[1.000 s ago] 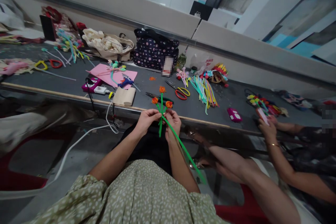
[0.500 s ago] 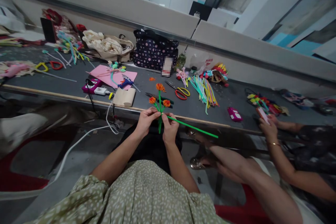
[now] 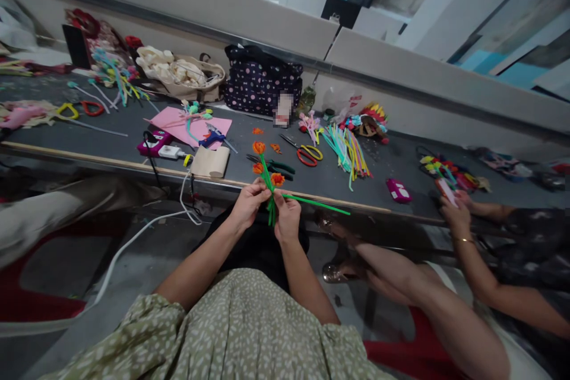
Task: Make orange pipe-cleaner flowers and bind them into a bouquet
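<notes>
Between my two hands, at the table's front edge, is a small bunch of pipe-cleaner flowers (image 3: 259,148) with orange heads and green stems. My left hand (image 3: 250,205) pinches the stems from the left. From the right, the fingers of my right hand (image 3: 287,214) are closed on a green pipe cleaner (image 3: 318,203) where it meets the stems; its long free end sticks out to the right. Stem ends hang below my fingertips. Just beyond the flowers lie dark-handled pliers (image 3: 278,167), with scissors (image 3: 309,154) with red and yellow handles to their right.
Bundled pipe cleaners (image 3: 347,151) lie right of the scissors. A glue gun (image 3: 212,136) rests on pink paper (image 3: 167,122), near a beige roll (image 3: 210,162). A white cable (image 3: 129,243) hangs at left. At right, a co-worker's hands (image 3: 456,208) hold a phone.
The flower bunch has tilted and turned to the left in my fingers. The free end of the green pipe cleaner reaches less far to the right. Both hands stay nearly in place.
</notes>
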A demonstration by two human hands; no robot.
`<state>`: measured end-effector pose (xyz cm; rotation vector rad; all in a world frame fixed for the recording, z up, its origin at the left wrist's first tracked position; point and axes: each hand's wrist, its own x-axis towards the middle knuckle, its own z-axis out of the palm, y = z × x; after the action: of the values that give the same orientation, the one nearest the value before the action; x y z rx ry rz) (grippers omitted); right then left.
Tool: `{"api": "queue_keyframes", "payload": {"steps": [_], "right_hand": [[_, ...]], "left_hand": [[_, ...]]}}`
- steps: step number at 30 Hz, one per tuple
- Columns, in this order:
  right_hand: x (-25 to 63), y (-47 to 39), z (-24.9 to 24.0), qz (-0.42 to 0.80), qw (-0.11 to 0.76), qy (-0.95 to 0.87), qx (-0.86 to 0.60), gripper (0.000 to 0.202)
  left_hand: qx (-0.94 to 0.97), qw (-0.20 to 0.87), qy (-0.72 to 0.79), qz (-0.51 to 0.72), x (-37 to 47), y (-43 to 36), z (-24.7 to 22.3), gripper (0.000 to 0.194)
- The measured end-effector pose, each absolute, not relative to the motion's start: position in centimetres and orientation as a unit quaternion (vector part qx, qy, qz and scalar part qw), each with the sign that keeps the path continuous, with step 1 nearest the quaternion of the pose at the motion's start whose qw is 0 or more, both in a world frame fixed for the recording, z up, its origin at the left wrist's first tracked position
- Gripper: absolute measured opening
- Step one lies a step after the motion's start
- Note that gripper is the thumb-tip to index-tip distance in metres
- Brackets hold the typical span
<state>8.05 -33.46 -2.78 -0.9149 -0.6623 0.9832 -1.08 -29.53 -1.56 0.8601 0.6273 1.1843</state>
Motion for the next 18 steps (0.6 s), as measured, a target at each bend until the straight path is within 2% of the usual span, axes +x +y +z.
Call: {"api": "queue_keyframes", "payload": {"steps": [4, 7, 12, 18], "right_hand": [[7.9, -33.8, -2.2, 0.497, 0.708, -0.278, -0.418, 0.029], [7.9, -33.9, -1.8, 0.488, 0.718, -0.276, -0.413, 0.030], [8.1, -34.2, -2.0, 0.376, 0.748, -0.306, -0.454, 0.027], [9.0, -34.4, -2.1, 0.185, 0.711, -0.449, -0.509, 0.016]], "left_hand": [[0.400, 0.715, 0.261, 0.511, -1.2, -29.7, -1.3, 0.030], [0.398, 0.720, 0.258, 0.506, -1.1, -29.6, -1.3, 0.029], [0.402, 0.705, 0.273, 0.517, -0.8, -29.8, -1.1, 0.027], [0.425, 0.673, 0.301, 0.525, -0.9, -30.3, -0.6, 0.026]]}}
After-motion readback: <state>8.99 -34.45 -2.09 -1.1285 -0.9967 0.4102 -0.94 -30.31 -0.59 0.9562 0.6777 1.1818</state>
